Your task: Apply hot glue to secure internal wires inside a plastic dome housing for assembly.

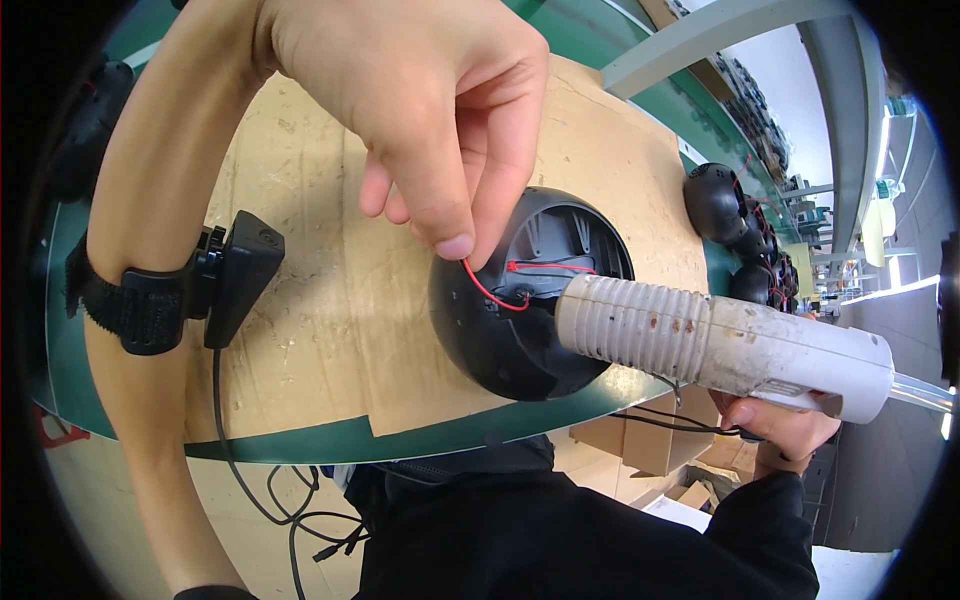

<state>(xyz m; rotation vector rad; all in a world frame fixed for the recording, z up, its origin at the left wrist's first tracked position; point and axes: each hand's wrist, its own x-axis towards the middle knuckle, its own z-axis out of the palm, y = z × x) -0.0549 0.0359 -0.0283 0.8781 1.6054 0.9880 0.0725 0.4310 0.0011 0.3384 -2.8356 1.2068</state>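
Observation:
Between its thumb and index finger, my left hand (430, 120) pinches the end of a thin red wire (490, 296). That wire runs down into the open hollow of a round black plastic shell (475, 335), which lies on the cardboard. A second red lead (550, 266) crosses the inside of the shell. My right hand (785, 428) is closed around the underside of a white hot glue gun (760, 350) with a ribbed, stained front and a clear glue stick (920, 392) at its rear. The gun's front end is over the shell's right side, and its tip is hidden.
Tan cardboard (310, 180) covers the green bench (300, 440). More black shells (715, 200) sit at the right, near a grey metal frame (720, 40). A black strapped device (245, 270) is on my left wrist, its cable hanging down. A cardboard box (660, 435) stands below the bench.

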